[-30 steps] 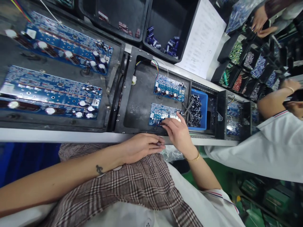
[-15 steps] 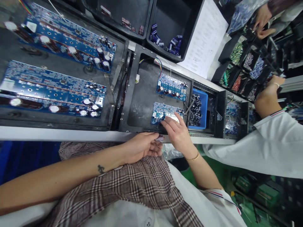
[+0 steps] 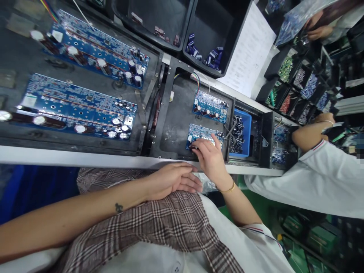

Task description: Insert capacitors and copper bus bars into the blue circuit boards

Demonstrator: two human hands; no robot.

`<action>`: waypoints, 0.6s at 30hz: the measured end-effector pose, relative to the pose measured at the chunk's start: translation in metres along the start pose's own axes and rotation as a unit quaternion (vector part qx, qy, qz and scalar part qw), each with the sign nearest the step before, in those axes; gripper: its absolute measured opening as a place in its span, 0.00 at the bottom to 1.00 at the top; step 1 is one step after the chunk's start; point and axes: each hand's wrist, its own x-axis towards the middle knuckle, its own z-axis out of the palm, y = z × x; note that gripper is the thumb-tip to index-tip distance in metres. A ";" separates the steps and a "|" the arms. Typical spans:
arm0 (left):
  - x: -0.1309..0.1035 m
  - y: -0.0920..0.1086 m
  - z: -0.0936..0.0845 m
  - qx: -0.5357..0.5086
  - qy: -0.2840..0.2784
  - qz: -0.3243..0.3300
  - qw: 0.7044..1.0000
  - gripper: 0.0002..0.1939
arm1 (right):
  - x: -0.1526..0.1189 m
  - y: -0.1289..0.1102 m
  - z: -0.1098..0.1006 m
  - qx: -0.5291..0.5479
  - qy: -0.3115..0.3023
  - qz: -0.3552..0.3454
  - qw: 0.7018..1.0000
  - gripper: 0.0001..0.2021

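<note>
My right hand (image 3: 209, 157) reaches over the lower small blue circuit board (image 3: 202, 131). Its thumb and fingertips pinch a dark cylindrical capacitor (image 3: 193, 147) at the board's near left edge; whether the leads are seated cannot be seen. My left hand (image 3: 174, 181) rests just below the tray's front rail, fingers stretched out and nothing visible in them. A second small circuit board (image 3: 210, 106), fitted with several brown capacitors and coloured wires, lies above in the same black tray (image 3: 176, 127).
Two larger circuit boards (image 3: 78, 108) fill the tray at left. Black bins (image 3: 209, 22) at the back hold brown and purple capacitors. A blue bin (image 3: 247, 132) of small black parts stands right of my tray. A co-worker's arm (image 3: 308, 136) reaches toward component bins (image 3: 284, 102).
A brown capacitor that was in my left hand is no longer visible there, and those fingers have straightened. My right hand now pinches a capacitor at the board's left edge. The view has shifted slightly.
</note>
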 end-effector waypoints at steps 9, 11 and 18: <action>-0.016 0.011 -0.001 0.258 -0.064 0.065 0.962 0.08 | 0.005 0.002 0.000 -0.010 -0.033 -0.008 0.999 0.11; -0.028 0.030 0.003 0.370 -0.041 0.101 0.923 0.09 | 0.006 0.004 0.000 -0.013 -0.038 -0.016 0.999 0.11; -0.010 0.190 0.038 0.710 0.204 0.379 0.558 0.17 | 0.009 0.008 0.004 -0.031 -0.038 -0.047 0.998 0.09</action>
